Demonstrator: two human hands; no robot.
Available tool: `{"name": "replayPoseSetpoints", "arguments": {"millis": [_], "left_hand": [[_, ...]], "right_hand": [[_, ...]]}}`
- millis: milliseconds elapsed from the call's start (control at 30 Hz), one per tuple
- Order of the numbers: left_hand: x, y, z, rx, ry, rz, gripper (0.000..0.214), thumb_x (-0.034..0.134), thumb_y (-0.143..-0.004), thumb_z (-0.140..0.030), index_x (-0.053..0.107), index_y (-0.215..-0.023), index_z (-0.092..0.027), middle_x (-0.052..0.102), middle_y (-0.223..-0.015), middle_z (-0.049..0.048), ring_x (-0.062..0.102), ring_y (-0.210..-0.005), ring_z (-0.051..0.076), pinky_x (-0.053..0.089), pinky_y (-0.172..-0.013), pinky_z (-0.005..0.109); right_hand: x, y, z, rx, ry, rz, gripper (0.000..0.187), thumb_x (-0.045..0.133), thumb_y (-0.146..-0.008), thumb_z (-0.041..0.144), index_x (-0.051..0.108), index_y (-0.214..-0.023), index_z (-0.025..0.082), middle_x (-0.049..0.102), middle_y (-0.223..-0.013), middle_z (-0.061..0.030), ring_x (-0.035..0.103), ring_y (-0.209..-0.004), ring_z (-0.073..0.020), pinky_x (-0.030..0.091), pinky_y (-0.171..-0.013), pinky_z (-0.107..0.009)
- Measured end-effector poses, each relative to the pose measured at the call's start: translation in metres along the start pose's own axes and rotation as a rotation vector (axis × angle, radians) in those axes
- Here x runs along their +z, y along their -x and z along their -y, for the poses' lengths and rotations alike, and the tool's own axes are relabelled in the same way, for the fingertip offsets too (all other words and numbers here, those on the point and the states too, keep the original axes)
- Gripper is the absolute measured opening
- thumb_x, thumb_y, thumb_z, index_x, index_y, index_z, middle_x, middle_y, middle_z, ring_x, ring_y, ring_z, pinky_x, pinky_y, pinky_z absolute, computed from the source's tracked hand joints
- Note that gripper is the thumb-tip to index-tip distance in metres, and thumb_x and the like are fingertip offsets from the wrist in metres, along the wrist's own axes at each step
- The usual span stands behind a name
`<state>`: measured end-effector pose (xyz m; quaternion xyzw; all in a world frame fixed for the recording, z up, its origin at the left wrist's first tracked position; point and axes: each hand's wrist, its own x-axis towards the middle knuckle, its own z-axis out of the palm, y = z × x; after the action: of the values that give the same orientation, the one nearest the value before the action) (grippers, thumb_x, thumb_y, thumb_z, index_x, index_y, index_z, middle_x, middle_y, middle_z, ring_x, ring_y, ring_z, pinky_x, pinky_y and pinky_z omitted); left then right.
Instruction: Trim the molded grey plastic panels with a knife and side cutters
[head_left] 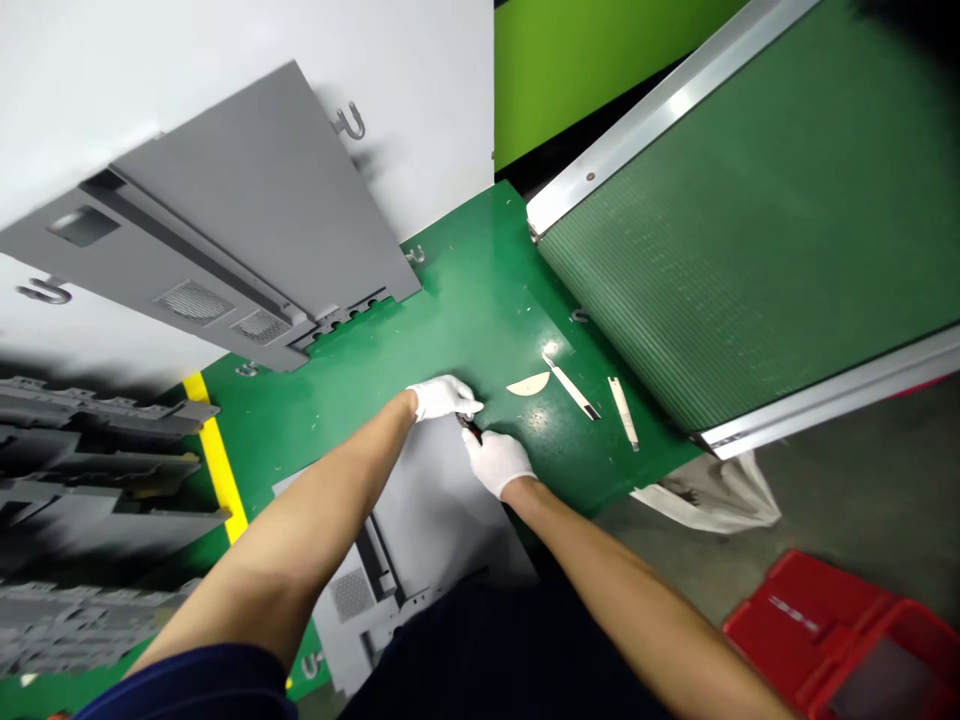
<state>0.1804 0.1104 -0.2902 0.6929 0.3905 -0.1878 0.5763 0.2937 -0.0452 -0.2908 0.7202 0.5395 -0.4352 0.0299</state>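
A grey plastic panel (450, 500) with vent grilles lies on the green tabletop against my body, its lower part hidden by my dark clothing. My left hand (444, 398), in a white glove, is closed at the panel's far edge; what its fingers pinch is hidden. In my white-gloved right hand (498, 462) is a small dark hand tool (470, 425), its tip between both hands at that edge. The tool's exact kind is too small to make out. To the right of my hands lie a cream half-round piece (528, 384) and two slim cream-handled tools (574, 390).
Another grey panel (262, 180) leans on the white wall at upper left, among metal hooks (350, 121). Several grey parts (97, 500) stand in a row at left. A green conveyor belt (750, 250) slopes at right, above a red bin (832, 620) and a pale bag (712, 495).
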Motion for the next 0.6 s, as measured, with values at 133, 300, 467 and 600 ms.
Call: {"name": "replayPoseSetpoints", "arguments": {"millis": [133, 300, 467, 600], "left_hand": [[-0.002, 0.037, 0.017, 0.171, 0.353, -0.267, 0.044, 0.068, -0.082, -0.058, 0.077, -0.088, -0.015, 0.075, -0.092, 0.0102, 0.066, -0.091, 0.020, 0.050, -0.086, 0.029], [-0.001, 0.063, 0.017, 0.135, 0.509, -0.807, 0.044, 0.063, -0.086, -0.057, 0.075, -0.088, -0.015, 0.071, -0.090, 0.0084, 0.063, -0.087, 0.019, 0.048, -0.086, 0.031], [0.058, 0.058, -0.061, 0.177, 0.242, -0.533, 0.044, 0.064, -0.086, -0.057, 0.070, -0.069, -0.017, 0.064, -0.072, 0.0014, 0.056, -0.070, 0.015, 0.044, -0.069, 0.027], [0.149, 0.011, -0.149, 0.292, 0.209, -0.135, 0.045, 0.066, -0.083, -0.057, 0.066, -0.065, -0.016, 0.061, -0.064, 0.0003, 0.051, -0.062, 0.013, 0.041, -0.062, 0.027]], "right_hand": [[-0.002, 0.000, -0.012, -0.033, -0.051, 0.022, 0.056, 0.030, -0.103, 0.052, 0.071, -0.113, 0.015, 0.074, -0.108, -0.0193, 0.069, -0.104, -0.0286, 0.047, -0.091, -0.036], [-0.001, 0.019, -0.037, 0.086, -0.318, 0.001, 0.062, 0.030, -0.098, 0.067, 0.070, -0.092, 0.020, 0.074, -0.098, -0.0145, 0.069, -0.096, -0.0267, 0.048, -0.083, -0.034], [0.024, 0.072, -0.088, 0.353, -0.756, -0.009, 0.054, 0.035, -0.096, 0.067, 0.059, -0.078, 0.022, 0.065, -0.069, -0.0038, 0.062, -0.057, -0.0157, 0.045, -0.050, -0.026], [0.059, 0.110, -0.139, 0.604, -1.035, -0.043, 0.045, 0.045, -0.096, 0.059, 0.052, -0.071, 0.022, 0.052, -0.052, 0.0035, 0.048, -0.039, -0.0112, 0.035, -0.036, -0.023]]}}
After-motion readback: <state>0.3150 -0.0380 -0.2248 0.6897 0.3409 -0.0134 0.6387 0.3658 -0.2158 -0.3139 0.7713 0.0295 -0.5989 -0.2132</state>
